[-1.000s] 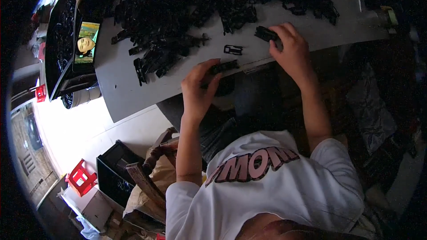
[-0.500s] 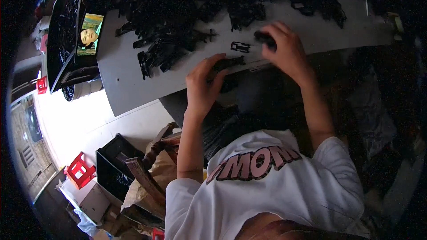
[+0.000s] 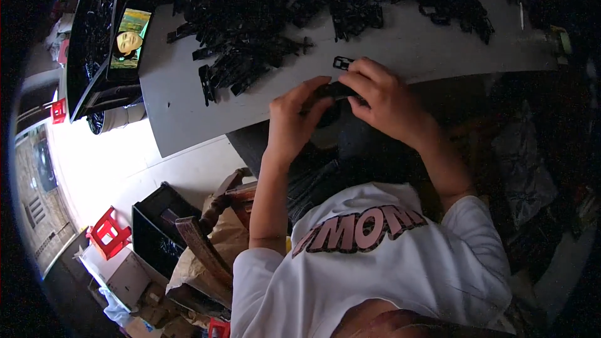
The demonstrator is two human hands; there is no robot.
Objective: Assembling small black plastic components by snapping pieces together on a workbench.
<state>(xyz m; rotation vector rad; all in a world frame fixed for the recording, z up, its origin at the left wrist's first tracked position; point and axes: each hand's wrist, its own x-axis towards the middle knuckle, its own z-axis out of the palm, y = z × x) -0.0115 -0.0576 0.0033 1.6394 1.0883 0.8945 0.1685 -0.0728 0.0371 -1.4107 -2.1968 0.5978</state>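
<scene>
Between my two hands, close to the table's near edge, is a black plastic part [image 3: 337,90]. My left hand [image 3: 292,112] pinches its left end with thumb and fingers. From the other side, my right hand [image 3: 383,97] closes its fingers on the right end. Whether this is one piece or two pressed together, I cannot tell, as the fingers cover much of it. A small black open-framed plastic piece [image 3: 342,62] lies on the table just beyond my right fingertips, partly hidden by them.
Heaps of black plastic parts [image 3: 250,56] cover the far side of the grey table [image 3: 188,122]. At the left stands a lit screen [image 3: 129,40] beside a black bin [image 3: 87,44]. A wooden chair [image 3: 203,241], a black crate [image 3: 164,213] and a red stool [image 3: 109,233] are lower left.
My right hand has come left and nearer, bringing a dark piece to the part in my left hand. My left hand has barely moved. The view has shifted slightly.
</scene>
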